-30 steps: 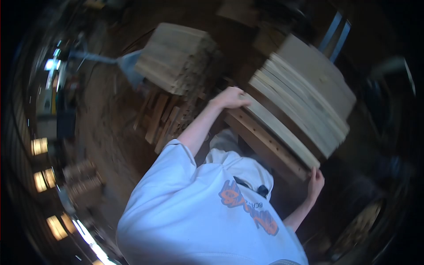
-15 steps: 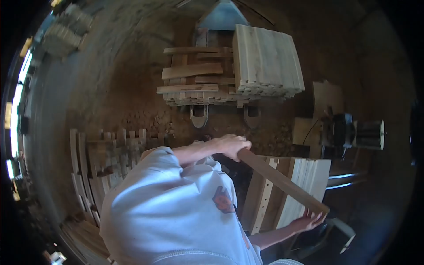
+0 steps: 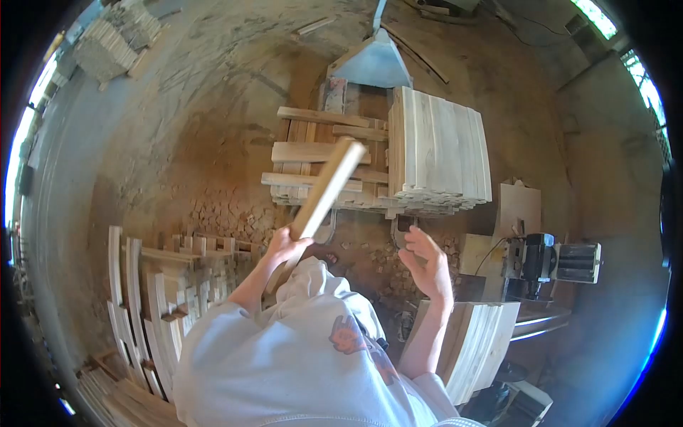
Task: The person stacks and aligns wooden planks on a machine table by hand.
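Note:
My left hand (image 3: 287, 245) is closed around a wooden board (image 3: 327, 188), held by its lower part in front of my chest. The board slants up and away, its far end overlapping the view of the pallet-jack load. Off to the right, my right hand (image 3: 428, 265) is raised and holds nothing, fingers apart. Below that hand lies a stack of planed boards (image 3: 480, 341). Ahead, a pile of boards (image 3: 441, 146) stands packed tightly, beside several boards (image 3: 302, 151) laid crosswise.
A blue pallet jack (image 3: 373, 62) carries the load ahead, its fork tip (image 3: 326, 229) sticking out toward me. At left is a stack of uneven boards (image 3: 160, 285). A machine with a motor (image 3: 538, 257) stands at right. Wood scraps (image 3: 238, 213) litter the floor.
The board has swung from the right-hand stack over to the left, carried in my left hand. My right hand has let go of its far end and moved up and inward.

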### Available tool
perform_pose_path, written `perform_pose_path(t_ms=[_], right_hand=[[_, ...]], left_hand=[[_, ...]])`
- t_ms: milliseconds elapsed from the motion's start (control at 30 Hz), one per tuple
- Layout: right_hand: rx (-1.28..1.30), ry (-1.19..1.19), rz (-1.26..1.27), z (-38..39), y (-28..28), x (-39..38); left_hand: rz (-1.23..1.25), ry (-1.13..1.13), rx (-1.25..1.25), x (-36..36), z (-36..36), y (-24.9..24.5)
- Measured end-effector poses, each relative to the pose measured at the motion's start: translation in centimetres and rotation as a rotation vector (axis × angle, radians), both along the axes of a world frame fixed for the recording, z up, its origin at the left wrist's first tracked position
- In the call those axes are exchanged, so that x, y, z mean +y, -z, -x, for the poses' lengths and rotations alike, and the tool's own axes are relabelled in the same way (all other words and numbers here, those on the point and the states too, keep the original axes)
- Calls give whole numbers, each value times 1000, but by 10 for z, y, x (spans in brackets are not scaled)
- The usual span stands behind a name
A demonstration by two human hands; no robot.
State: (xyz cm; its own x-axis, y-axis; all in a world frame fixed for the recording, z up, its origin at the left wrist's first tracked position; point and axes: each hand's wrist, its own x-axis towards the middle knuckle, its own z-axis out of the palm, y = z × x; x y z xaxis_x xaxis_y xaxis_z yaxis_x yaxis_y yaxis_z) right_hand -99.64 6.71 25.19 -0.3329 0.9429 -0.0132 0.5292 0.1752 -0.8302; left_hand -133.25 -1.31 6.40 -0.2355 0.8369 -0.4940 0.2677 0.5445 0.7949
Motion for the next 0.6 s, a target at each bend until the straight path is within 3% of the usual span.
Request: perform_pose_path(t_ms=[33, 167, 233, 333, 433, 467, 500, 533, 567, 600], right_hand=[[-29, 19, 58, -3, 12, -5], [-165, 130, 236, -35, 54, -44], [-183, 250, 338, -52, 75, -73], [-155, 425, 437, -63, 84, -106], [-163, 560, 498, -60, 83, -128], [-191, 582, 493, -61, 82, -131], [-188, 612, 484, -61, 79, -132], [-126, 660, 455, -58, 76, -134], [-63, 706, 430, -55, 75, -137], [-6, 734, 417, -54, 79, -139]], left_hand=[[99, -68, -5, -3, 12, 1], [-18, -311, -51, -28, 49, 37], [3, -344, -71, -26, 53, 42], [8, -211, -91, 20, 39, 21], [-53, -73, -266, 116, 8, 16], [-94, 74, -114, 163, -9, -19], [-312, 217, 117, 237, -6, 49], [-375, 368, 70, 304, -32, -31], [-340, 344, -168, 407, -45, -34], [-461, 316, -216, 427, -60, -102]])
